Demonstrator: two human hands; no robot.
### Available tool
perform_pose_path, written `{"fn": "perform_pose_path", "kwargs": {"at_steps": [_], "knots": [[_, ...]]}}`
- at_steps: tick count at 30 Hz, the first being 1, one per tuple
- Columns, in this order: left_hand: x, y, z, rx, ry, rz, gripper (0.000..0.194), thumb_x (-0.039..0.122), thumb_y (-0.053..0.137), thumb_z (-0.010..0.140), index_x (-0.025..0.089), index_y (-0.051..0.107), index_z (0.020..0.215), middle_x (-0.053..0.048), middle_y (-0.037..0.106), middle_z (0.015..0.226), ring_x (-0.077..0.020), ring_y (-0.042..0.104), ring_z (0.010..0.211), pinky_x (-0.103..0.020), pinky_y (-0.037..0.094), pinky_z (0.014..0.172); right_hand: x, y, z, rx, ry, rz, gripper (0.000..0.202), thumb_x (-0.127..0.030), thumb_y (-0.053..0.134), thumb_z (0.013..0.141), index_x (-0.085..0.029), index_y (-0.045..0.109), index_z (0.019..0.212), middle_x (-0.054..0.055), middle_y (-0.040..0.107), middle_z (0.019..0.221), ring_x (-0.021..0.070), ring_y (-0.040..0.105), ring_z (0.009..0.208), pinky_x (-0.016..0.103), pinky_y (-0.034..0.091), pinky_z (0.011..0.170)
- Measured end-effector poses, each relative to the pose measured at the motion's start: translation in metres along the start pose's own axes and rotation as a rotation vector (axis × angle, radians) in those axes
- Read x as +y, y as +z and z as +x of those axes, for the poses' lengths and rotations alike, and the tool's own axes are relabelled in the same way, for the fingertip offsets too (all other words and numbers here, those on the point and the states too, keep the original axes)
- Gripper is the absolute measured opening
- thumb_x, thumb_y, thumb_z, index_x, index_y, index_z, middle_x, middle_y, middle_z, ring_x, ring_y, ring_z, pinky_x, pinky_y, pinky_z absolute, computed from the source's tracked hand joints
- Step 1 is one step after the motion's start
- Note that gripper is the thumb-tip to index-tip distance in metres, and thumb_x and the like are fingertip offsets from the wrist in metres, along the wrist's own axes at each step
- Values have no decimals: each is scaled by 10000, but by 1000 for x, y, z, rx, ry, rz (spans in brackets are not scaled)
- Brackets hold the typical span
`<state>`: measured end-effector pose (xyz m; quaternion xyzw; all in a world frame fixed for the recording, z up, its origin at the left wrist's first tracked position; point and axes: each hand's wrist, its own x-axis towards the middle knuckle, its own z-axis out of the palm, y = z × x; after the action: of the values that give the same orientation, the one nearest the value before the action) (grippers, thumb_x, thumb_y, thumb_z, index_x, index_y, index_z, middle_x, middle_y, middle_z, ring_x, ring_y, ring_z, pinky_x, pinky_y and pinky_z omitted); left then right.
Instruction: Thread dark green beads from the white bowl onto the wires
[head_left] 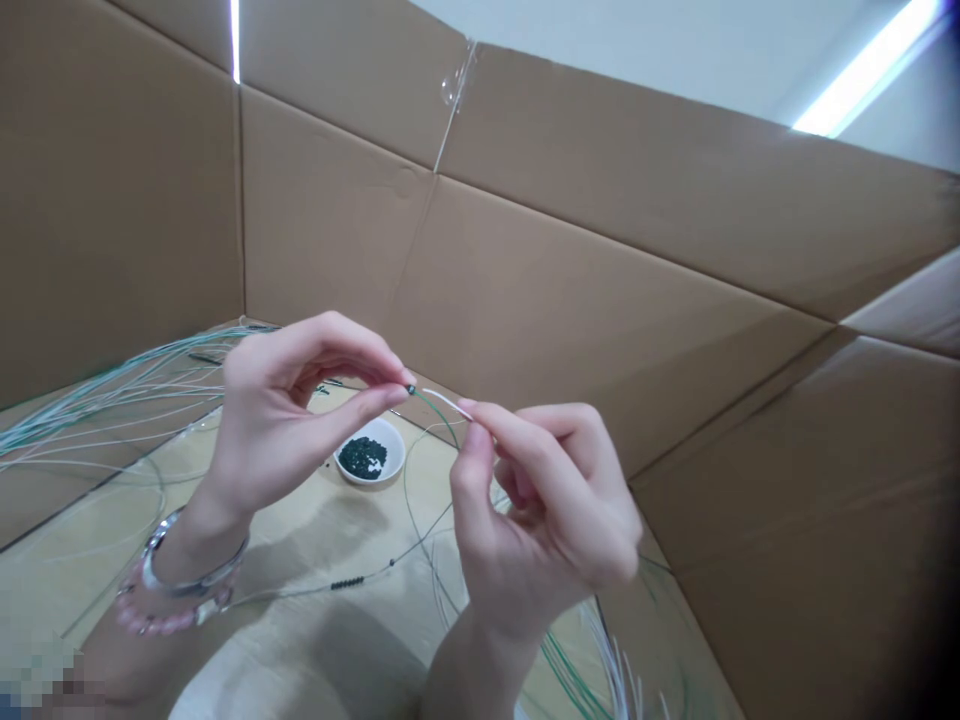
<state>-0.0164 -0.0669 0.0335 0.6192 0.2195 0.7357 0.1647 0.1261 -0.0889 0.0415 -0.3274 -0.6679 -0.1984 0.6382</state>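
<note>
Raised over the table, my left hand (pixel 289 405) pinches a small dark bead-like piece (pixel 411 389) between thumb and forefinger. A thin green wire (pixel 439 408) runs from that piece toward my right hand (pixel 532 495). There, thumb and forefinger are closed on a white wire (pixel 444 398), its free end pointing at the dark piece, a short gap apart. Behind and below the hands stands a white bowl (pixel 394 452) holding many tiny dark pieces (pixel 363 458). Lower down, a row of dark beads (pixel 347 583) sits on a thin wire, with a single one farther along it.
Tall cardboard walls (pixel 570 290) close in the back and both sides. A bundle of white and green wires (pixel 135 385) spreads at the left. More wires (pixel 577 670) lie at the lower right, partly behind my right forearm. The tabletop (pixel 300 545) is pale yellow.
</note>
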Motion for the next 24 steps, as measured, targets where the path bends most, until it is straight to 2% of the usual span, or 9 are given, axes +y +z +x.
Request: {"fn": "perform_pose_path", "kwargs": {"at_steps": [10,16,24], "knots": [[2,1,0,-31,-26,4,224,79,734,713,254,687,846,29,672,762,-109,646,740,-209,558,672,2,-2,1,-15,-8,24,162,-47,627,743,-196,660,794,-29,471,633,55,428,510,212,327,387],[-4,1,2,-48,121,25,220,47,738,695,199,682,843,23,676,740,-100,655,722,-173,571,643,0,-2,1,-34,7,-4,146,-54,620,762,-190,653,802,-32,475,644,48,434,530,200,334,408],[-3,2,1,-52,129,21,229,16,727,692,179,676,843,22,674,742,-86,653,734,-148,567,660,1,-3,1,-54,14,-6,149,-57,618,760,-198,649,797,-30,468,646,51,428,532,205,318,402]]}}
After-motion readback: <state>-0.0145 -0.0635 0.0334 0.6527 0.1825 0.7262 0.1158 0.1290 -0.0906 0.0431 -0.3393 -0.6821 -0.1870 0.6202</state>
